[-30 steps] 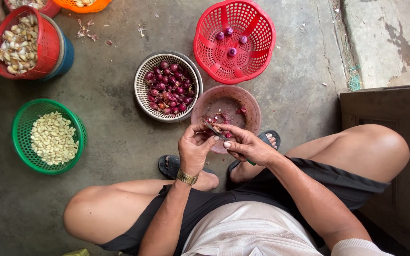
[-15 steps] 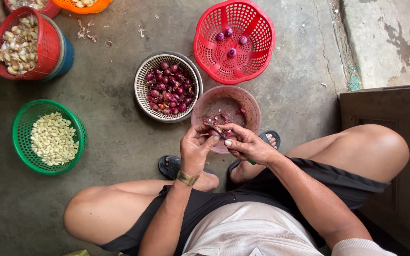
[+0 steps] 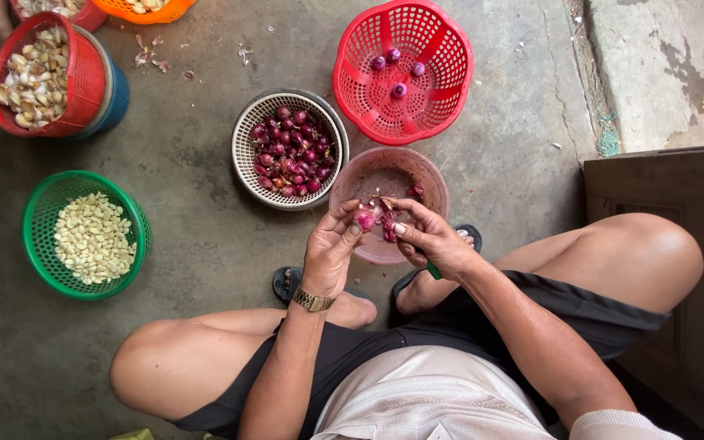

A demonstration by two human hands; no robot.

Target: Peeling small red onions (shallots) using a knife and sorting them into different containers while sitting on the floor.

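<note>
Here, left hand [image 3: 329, 248] raised, grip pinching shallot [image 3: 365, 220], right hand [image 3: 432, 238] curled on knife [image 3: 429, 262].

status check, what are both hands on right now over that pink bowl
Left hand pinching a small red shallot. Right hand on a green-handled knife, peeling over the pink bowl. Nothing in the way.

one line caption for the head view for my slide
Seated person's left hand holds a small shallot over a pink bowl; the right hand peels it.
</note>
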